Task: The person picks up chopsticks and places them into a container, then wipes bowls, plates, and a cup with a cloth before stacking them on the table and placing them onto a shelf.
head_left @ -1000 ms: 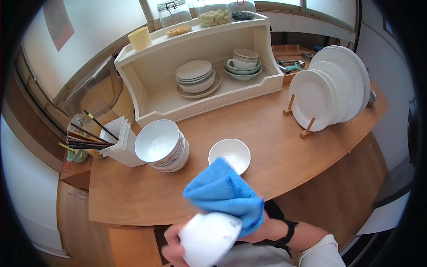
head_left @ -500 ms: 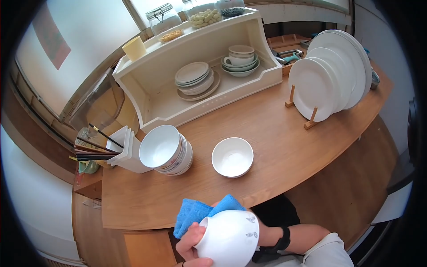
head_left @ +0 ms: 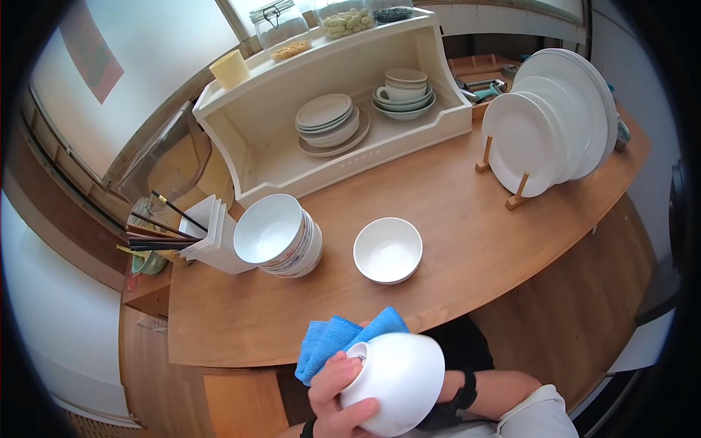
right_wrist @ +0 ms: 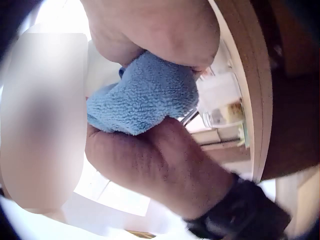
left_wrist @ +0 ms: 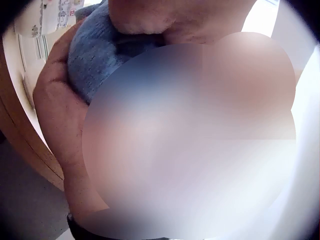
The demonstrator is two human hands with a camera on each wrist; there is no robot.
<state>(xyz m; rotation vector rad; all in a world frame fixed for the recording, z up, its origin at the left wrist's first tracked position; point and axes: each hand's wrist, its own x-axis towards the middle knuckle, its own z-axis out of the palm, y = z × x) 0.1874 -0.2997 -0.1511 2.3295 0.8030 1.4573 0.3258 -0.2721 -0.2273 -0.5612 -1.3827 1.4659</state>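
Low in the head view, the left hand [head_left: 343,398] grips a tilted white bowl [head_left: 401,383], fingers at its rim and thumb along its outside. A folded blue cloth [head_left: 337,343] bulges out behind the rim. The bowl and cloth hide most of the right hand; its wrist shows at the bowl's right side. In the right wrist view the right hand [right_wrist: 160,30] presses its fingers around the cloth [right_wrist: 150,95]. On the table, above the held bowl, a second white bowl [head_left: 388,250] stands upright, with a stack of bowls [head_left: 277,237] to its left.
A cream shelf [head_left: 358,160] at the back holds dishes, with jars and a yellow cup [head_left: 230,69] on top. White plates [head_left: 520,144] stand in a wooden rack at the right. White holders [head_left: 215,241] with chopsticks stand left on the wooden table [head_left: 453,219].
The held bowl has swung from the lower left toward the right and turned, its printed marks now out of sight. The cloth has dropped from over the table bowl to behind the held bowl.
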